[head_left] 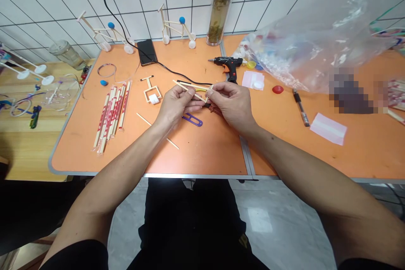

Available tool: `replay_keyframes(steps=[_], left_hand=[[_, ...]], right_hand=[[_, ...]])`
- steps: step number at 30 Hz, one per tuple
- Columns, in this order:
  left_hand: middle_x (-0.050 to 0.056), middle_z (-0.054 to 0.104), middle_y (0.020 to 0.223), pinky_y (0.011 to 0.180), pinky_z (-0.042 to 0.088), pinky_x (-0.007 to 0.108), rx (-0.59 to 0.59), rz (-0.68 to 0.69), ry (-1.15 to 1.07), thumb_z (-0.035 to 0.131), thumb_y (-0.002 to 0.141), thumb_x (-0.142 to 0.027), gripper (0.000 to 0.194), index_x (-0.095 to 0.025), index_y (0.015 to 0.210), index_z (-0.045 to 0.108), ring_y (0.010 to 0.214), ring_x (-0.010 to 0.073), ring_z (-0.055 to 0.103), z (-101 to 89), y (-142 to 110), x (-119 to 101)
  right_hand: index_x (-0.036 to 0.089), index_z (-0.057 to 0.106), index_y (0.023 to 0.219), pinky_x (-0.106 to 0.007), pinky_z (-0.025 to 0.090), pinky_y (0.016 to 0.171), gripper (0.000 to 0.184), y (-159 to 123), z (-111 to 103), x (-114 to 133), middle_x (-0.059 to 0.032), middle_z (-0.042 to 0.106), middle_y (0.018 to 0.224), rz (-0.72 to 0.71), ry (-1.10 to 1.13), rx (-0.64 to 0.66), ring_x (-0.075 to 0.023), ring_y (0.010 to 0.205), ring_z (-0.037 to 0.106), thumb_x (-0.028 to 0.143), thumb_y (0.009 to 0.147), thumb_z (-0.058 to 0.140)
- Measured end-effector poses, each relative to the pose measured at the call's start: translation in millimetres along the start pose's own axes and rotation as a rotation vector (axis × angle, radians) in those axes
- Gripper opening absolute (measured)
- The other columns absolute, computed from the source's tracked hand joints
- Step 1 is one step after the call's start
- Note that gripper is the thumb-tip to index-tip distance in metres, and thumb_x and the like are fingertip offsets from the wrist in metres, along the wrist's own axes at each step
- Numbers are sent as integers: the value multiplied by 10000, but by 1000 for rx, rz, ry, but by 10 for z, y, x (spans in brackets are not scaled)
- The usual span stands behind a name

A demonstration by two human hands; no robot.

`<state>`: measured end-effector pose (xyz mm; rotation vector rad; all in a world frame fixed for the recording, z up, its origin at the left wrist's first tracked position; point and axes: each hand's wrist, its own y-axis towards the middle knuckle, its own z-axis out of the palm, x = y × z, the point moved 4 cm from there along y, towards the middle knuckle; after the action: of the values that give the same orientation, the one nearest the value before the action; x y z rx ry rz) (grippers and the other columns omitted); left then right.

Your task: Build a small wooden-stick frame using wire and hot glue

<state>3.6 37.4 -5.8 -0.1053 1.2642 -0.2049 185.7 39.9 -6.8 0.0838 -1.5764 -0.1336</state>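
My left hand and my right hand are close together over the orange table. Between them they pinch a small frame of thin wooden sticks, joined into a narrow triangle. Each hand has thumb and fingers closed on one end of it. Under my hands lie a purple slotted plastic piece and a dark red tool, mostly covered by my right hand. To the left rests a small square stick frame with a white piece. A loose thin stick lies partly beneath my left forearm.
Wrapped chopsticks lie at left. Two stick bicycle models stand by the wall near a phone. A black glue gun, its cable, a tea bottle, a plastic bag and a pen occupy the back and right.
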Motion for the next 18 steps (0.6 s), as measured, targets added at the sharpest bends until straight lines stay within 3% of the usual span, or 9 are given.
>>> replay_keyframes(steps=[12, 18], left_hand=[[48, 888, 940, 715, 698, 198, 7, 10, 11, 927, 1024, -372, 304, -195, 1034, 680, 858, 199, 916, -6, 0, 9], [51, 889, 950, 734, 706, 208, -9, -2, 14, 950, 1006, -382, 331, -196, 1032, 678, 859, 198, 916, 2, -13, -2]], right_hand=[[254, 787, 821, -288, 547, 575, 224, -9, 3, 14, 10, 735, 715, 8, 1, 6, -145, 600, 636, 405, 884, 941], [256, 793, 823, -293, 552, 585, 169, -19, 9, 29, 13, 736, 710, 10, 14, -1, -144, 601, 636, 364, 876, 912]])
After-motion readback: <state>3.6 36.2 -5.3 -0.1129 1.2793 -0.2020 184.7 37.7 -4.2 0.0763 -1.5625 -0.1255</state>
